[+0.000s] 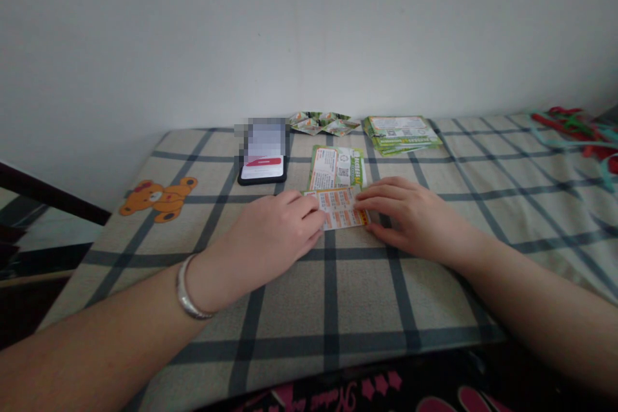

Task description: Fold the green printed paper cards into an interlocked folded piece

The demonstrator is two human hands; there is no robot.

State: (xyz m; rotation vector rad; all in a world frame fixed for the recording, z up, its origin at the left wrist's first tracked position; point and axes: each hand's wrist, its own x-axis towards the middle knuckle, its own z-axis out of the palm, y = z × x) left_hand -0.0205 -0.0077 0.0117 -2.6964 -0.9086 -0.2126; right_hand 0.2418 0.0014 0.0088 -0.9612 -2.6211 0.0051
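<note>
A green and orange printed paper leaflet (337, 187) lies on the checked cloth, its near part folded up over itself. My left hand (270, 238) presses the fold's left edge with fingers curled together. My right hand (410, 215) lies on the fold's right edge, fingers stretched flat and close together. A silver bangle (187, 290) circles my left wrist.
A phone (263, 153) with a lit screen lies left of the leaflet. Folded paper pieces (324, 122) and a stack of leaflets (400, 134) sit near the wall. Red and green ribbons (582, 129) lie at far right. A bear patch (159, 198) marks the checked cloth (338, 296).
</note>
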